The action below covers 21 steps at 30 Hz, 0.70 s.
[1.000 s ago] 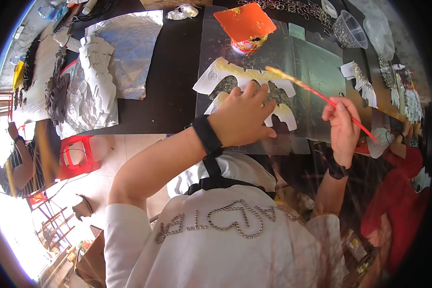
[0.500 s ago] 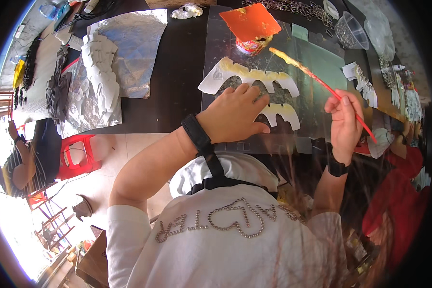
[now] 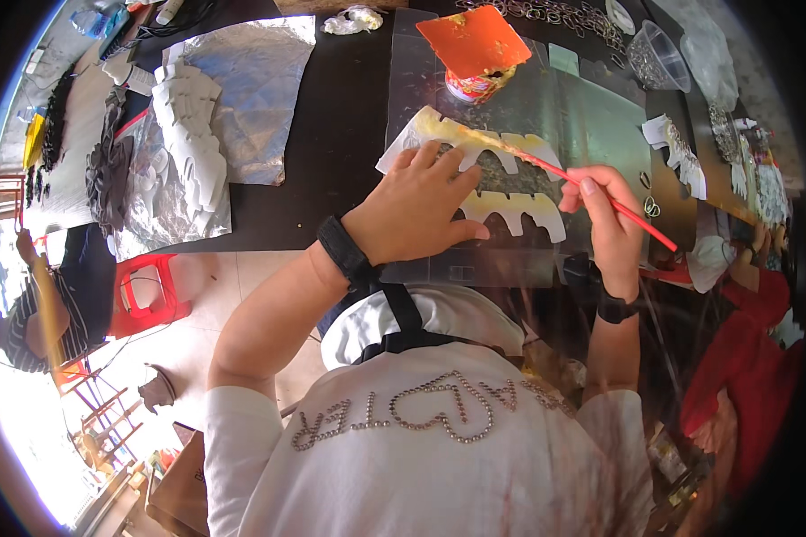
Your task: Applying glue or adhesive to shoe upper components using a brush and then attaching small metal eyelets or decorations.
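Note:
My left hand [image 3: 418, 204] lies spread, fingers apart, at the near edge of a white scalloped strip [image 3: 410, 143] with yellowish glue along its far edge. My right hand [image 3: 611, 219] grips a long red-handled brush [image 3: 553, 168], whose far part is caked in yellow glue. That coated end rests on or just above the strip, near its left part; contact is hard to tell. Close to the left thumb is a second white scalloped strip [image 3: 521, 208], smeared likewise and partly covered by the hand. Beyond both stands a red patterned tin [image 3: 473, 88], glue on its rim, under a tilted orange square [image 3: 466, 38].
A clear sheet covers the dark table [image 3: 336, 116] beneath the strips. Stacked white cut pieces [image 3: 188, 134] lie on silvery film [image 3: 260, 98] at left. Metal rings [image 3: 573, 20] and a clear tub [image 3: 655, 58] sit far right. Other people [image 3: 752, 376] are at both sides.
My right hand has moved left and a little down, bringing the brush from above the sheet onto or over the upper strip. My left hand has shifted slightly left, its fingers spreading wider.

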Available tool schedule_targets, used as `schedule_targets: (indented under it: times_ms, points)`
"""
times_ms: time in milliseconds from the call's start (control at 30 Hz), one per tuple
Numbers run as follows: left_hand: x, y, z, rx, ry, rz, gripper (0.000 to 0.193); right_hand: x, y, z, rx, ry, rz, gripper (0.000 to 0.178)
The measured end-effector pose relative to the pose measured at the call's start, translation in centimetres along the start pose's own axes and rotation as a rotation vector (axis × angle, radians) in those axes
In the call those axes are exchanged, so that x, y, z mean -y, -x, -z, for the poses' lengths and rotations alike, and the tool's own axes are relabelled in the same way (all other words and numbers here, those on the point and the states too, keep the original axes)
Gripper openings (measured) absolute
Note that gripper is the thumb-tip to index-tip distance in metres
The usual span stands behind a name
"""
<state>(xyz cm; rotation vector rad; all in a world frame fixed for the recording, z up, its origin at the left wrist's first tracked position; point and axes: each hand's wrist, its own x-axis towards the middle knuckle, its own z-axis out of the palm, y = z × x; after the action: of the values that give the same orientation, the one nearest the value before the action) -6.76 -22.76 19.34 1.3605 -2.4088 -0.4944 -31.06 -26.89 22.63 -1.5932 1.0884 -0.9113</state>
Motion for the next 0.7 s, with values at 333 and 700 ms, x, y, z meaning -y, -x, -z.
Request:
schedule_targets:
  times_ms: [333, 700]
  points:
    - [0.2, 0.1, -0.2, -0.02, 0.033, -0.017, 0.06, 0.1, -0.8, -1.3, 0.03, -0.016, 0.034, 0.018]
    - [0.4, 0.3, -0.3, -0.034, 0.029, -0.046, 0.06, 0.8, -1.7, -2.6, 0.121, 0.022, 0.022, 0.018]
